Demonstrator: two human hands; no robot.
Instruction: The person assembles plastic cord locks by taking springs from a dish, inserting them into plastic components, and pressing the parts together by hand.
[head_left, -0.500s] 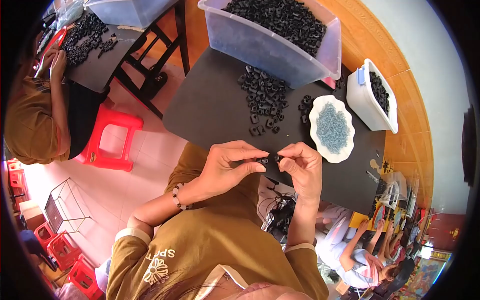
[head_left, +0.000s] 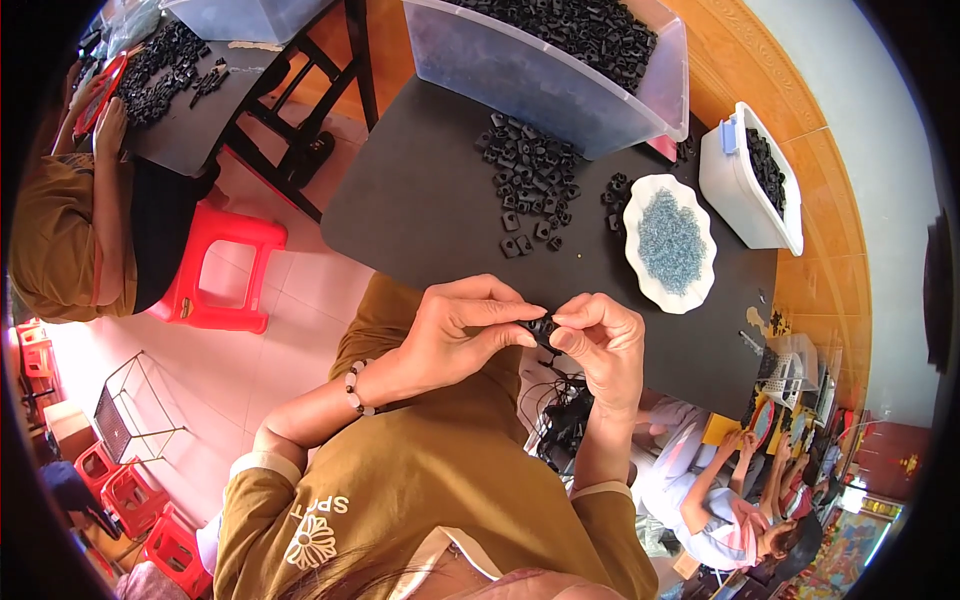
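Note:
Over my lap, at the table's near edge, both hands meet at a small black plastic part (head_left: 541, 326). My left hand (head_left: 462, 322) pinches it between thumb and fingertips. My right hand (head_left: 604, 340) is closed in a pinch against its right side; the fingertips hide whatever small piece lies between them. Beyond my hands, a loose pile of black plastic parts (head_left: 527, 172) lies on the dark table (head_left: 400, 190). To the right stands a white scalloped dish (head_left: 634, 235) filled with small clear bluish pieces (head_left: 671, 243).
A large translucent bin (head_left: 520, 75) of black parts stands at the back, with a smaller white bin (head_left: 730, 190) to its right. At left, a co-worker (head_left: 75, 240) sits by a red stool (head_left: 225, 270) at another table. More people (head_left: 720, 510) work at lower right.
My two hands have come together: the right fingertips, earlier apart with a small dark piece, now touch the part in my left hand. The view has shifted slightly.

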